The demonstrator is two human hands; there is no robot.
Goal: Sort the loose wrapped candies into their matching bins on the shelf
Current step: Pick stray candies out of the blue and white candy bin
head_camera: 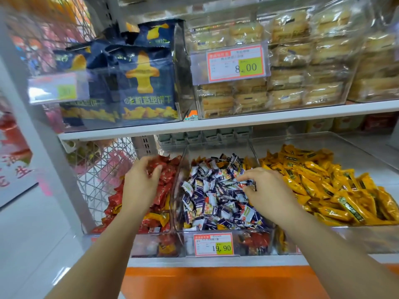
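Observation:
Three clear bins sit side by side on the lower shelf. The left bin holds red wrapped candies (164, 186), with a few yellow ones mixed in near its front. The middle bin (228, 231) is full of blue-and-white candies (216, 190); some red and yellow pieces lie among them. The right bin holds yellow-orange candies (323, 186). My left hand (142, 180) is over the red bin, fingers curled around a red candy. My right hand (265, 190) is over the middle bin's right side, its fingertips pinching a blue-and-white candy.
A clear divider wall (179, 169) separates the left and middle bins. A price tag reading 19.90 (213, 243) hangs on the middle bin's front. The upper shelf carries dark blue snack bags (146, 83) and wrapped cakes (302, 67). A wire rack (103, 167) stands at left.

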